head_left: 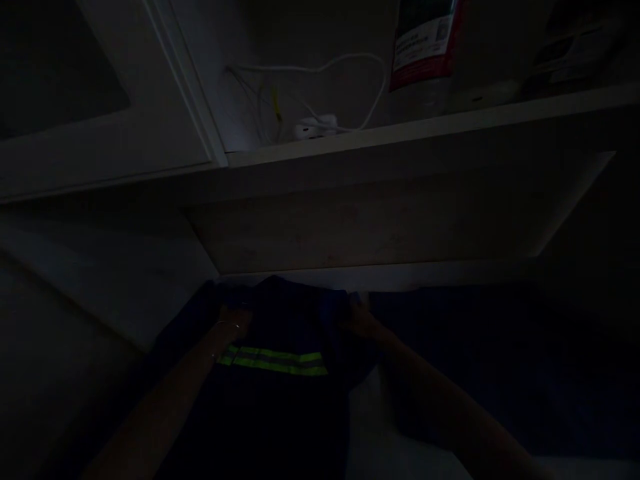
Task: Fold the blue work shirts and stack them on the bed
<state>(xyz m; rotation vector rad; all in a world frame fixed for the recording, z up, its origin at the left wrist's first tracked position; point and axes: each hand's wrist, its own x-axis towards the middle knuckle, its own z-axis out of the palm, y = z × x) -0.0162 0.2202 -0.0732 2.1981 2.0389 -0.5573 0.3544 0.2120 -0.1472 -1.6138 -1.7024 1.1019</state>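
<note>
- Head view: a dark navy work garment (287,313) with a yellow-green reflective stripe (275,361) lies spread just below the front edge of a pale shelf board (400,230).
- Open room lies to its left, while darker blue cloth (500,360) fills the right.
- The left hand (231,319), with a thin bracelet (227,325) at the wrist, rests on the garment's upper left part. It is too dark to tell whether the fingers grip or lie flat.
- The right hand (361,321) touches the upper right edge, and its grip is likewise unclear.
- A white cable (350,63) lies on the shelf above.

dim home room: white shelf (450,123), charger cable (330,65).
</note>
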